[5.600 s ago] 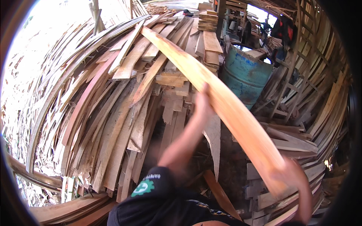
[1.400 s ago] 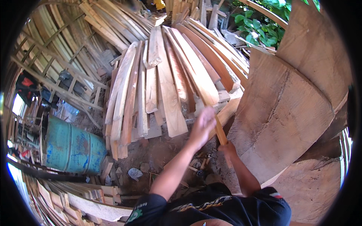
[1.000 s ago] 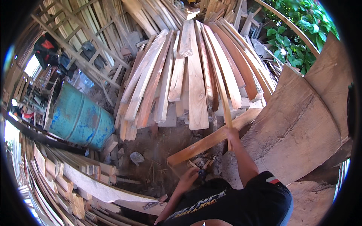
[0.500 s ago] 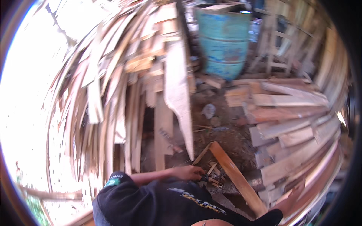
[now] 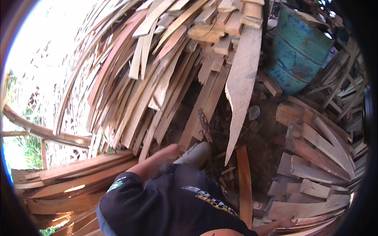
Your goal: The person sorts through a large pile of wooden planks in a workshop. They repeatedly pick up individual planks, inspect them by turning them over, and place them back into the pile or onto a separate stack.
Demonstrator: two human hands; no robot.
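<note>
My left hand [image 5: 176, 149] hangs in front of my body, beside my trouser leg, at the foot of the tall wood stack. Its fingers are curled in and nothing shows in them. Far out to the lower right, my right hand [image 5: 287, 222] is at the edge of a plank [image 5: 311, 209] in the side pile, its fingers closed on that edge as far as the small view of it shows. A reddish-brown board [image 5: 244, 185] stands between my body and this pile, apart from both hands.
Long slats and offcuts [image 5: 165, 82] lean in a high stack ahead. A pale pointed slab [image 5: 243, 82] juts down from it. A blue drum [image 5: 298, 51] stands at the back right. Beams [image 5: 78, 179] lie stacked at the left; wood scraps litter the dirt floor [image 5: 258, 135].
The view has swung to the right of the stack's foot, bringing the left beams into sight. My left hand has drawn away from the floor scraps; my right hand is lower along the plank pile.
</note>
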